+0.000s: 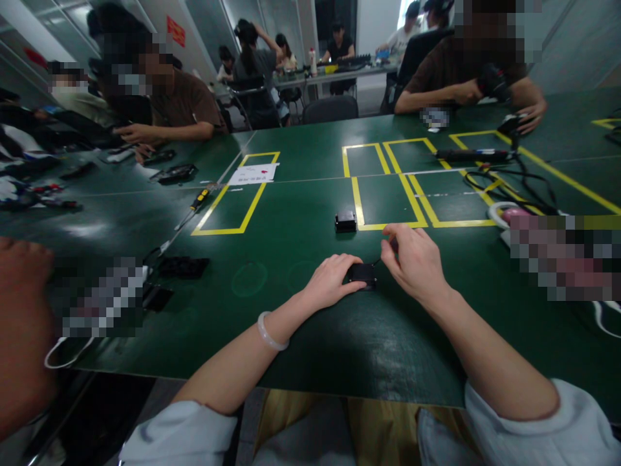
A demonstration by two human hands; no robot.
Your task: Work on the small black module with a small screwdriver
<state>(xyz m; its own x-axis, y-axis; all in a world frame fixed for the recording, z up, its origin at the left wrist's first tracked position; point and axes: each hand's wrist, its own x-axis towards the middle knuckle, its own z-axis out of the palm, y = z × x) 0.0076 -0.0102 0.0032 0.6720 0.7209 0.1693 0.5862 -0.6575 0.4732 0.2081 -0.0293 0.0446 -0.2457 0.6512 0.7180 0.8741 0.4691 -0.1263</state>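
On the green table (301,343), my left hand (332,279) grips a small flat black box (363,276) between thumb and fingers. My right hand (412,262) is pinched just to the right of the box, holding a thin dark item that reaches toward the box's upper right corner; what it is cannot be made out. A second small black block (345,221) stands farther back, apart from both hands.
Yellow tape outlines (388,226) mark the table beyond my hands. A black-and-yellow tool (200,199) and black parts (183,266) lie left. Cables (533,184) run at the right. A person's blurred arm (22,330) is at the left edge; people sit opposite.
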